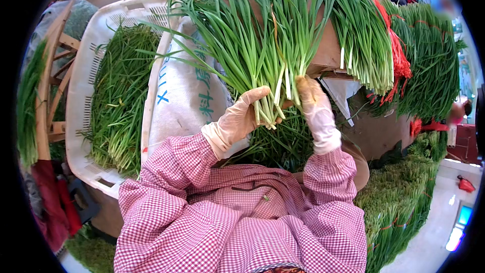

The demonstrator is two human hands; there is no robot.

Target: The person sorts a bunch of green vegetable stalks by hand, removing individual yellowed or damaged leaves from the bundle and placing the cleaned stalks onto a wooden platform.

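Observation:
My left hand, in a pale glove, is closed around the white stem ends of a spread bunch of green Chinese chives. Beside it my right hand, gloved too, grips the lower stems of the bunch's right part, its fingers partly hidden. A brownish, withered leaf hangs down between the two parts. The leaves fan away from me over a brown board. Just right of the bunch, more chives lie with their pale ends towards me, next to a bundle of red ties.
On the left stands a white plastic crate with loose chives, beside a white woven sack bearing writing. Loose greens lie below my hands. Tied chive bundles are stacked at right, with more lower down. People are at the upper right.

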